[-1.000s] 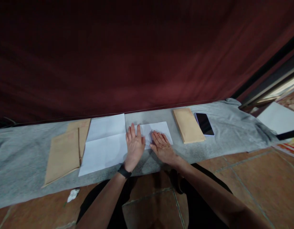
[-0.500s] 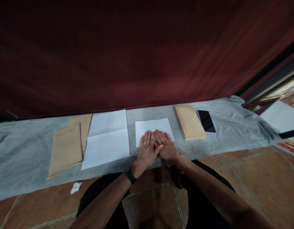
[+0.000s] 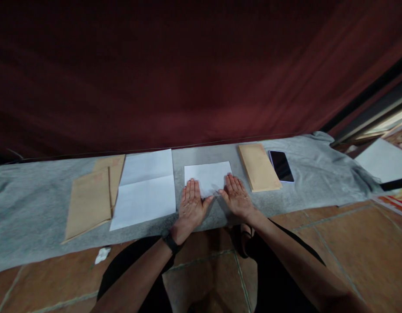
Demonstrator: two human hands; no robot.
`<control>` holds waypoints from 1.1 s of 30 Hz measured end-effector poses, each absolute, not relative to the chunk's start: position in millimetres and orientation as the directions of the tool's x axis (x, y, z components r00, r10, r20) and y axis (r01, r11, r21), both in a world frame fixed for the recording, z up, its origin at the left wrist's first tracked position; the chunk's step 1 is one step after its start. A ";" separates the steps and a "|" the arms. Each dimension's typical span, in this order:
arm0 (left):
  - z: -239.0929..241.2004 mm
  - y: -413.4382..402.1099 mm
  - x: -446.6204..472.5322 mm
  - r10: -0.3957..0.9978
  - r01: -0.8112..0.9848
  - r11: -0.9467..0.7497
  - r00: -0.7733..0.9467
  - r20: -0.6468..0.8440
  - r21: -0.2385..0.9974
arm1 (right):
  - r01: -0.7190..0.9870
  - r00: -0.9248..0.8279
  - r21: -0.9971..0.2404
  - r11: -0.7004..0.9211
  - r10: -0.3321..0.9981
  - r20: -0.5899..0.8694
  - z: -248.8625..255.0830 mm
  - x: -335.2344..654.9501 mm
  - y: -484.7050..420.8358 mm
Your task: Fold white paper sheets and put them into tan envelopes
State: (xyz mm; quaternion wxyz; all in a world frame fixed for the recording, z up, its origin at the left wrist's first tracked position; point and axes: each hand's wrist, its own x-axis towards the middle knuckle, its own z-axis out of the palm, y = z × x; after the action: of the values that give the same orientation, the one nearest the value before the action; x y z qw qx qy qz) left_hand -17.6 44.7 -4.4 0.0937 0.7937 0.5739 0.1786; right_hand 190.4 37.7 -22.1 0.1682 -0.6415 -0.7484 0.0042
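Note:
A folded sheet of white paper (image 3: 209, 176) lies flat on the grey cloth in front of me. My left hand (image 3: 192, 204) rests flat on its near left corner, fingers straight and thumb spread. On the near right corner lies my right hand (image 3: 237, 198), also flat, its thumb pointing inward along the paper's near edge. Neither hand grips anything. Left of the folded paper is a larger white sheet (image 3: 149, 195) with a crease across its middle. Brown envelopes (image 3: 251, 167) lie to the right of my right hand.
More brown envelopes (image 3: 88, 204) overlap at the left on the grey cloth (image 3: 28, 208). A phone (image 3: 282, 166) lies beside the right envelopes. Dark red fabric (image 3: 188, 87) hangs behind. A crumpled white tissue (image 3: 102, 255) is on the tiled floor (image 3: 351, 243).
My hands have slid apart from the middle of the folded paper, the left hand leftward and the right hand rightward, to its near corners. The paper has hardly moved.

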 end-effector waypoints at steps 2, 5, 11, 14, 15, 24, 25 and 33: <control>-4.0 45.1 -20.2 0.950 0.884 -0.306 0.261 0.169 0.355 | 0.963 -0.100 -0.219 0.157 0.963 0.249 -22.5 190.3 36.1; -0.6 48.2 -23.3 0.965 0.900 -0.257 0.218 0.147 0.353 | 0.969 -0.053 -0.222 0.112 0.966 0.254 -18.4 187.2 36.1; 6.0 69.5 -10.7 0.901 0.855 -0.417 0.343 0.268 0.309 | 0.945 -0.075 -0.290 0.153 0.962 0.264 12.9 175.5 57.3; -1.4 84.5 3.5 0.834 0.798 -0.545 0.485 0.263 0.257 | 0.894 -0.208 -0.356 0.272 0.956 0.206 23.9 165.5 72.0; -4.8 89.0 7.3 0.815 0.785 -0.574 0.522 0.250 0.233 | 0.880 -0.236 -0.377 0.289 0.955 0.179 24.4 162.0 76.1; -14.4 105.7 6.4 0.850 0.835 -0.523 0.494 0.183 0.173 | 0.893 -0.255 -0.363 0.267 0.963 0.082 -0.6 153.9 93.9; -13.4 106.1 4.3 0.863 0.848 -0.500 0.471 0.182 0.176 | 0.901 -0.251 -0.342 0.268 0.964 0.091 -2.9 155.1 94.2; -9.8 109.4 -10.1 0.939 0.930 -0.332 0.310 0.150 0.158 | 0.967 -0.123 -0.192 0.169 0.965 0.230 -16.3 167.0 94.4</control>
State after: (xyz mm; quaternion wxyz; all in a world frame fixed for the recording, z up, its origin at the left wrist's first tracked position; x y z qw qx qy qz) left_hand -10.1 109.4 -9.8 0.0208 0.8091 0.5774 0.1077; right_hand 167.0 94.4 -16.3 0.1514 -0.6446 -0.7494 -0.0023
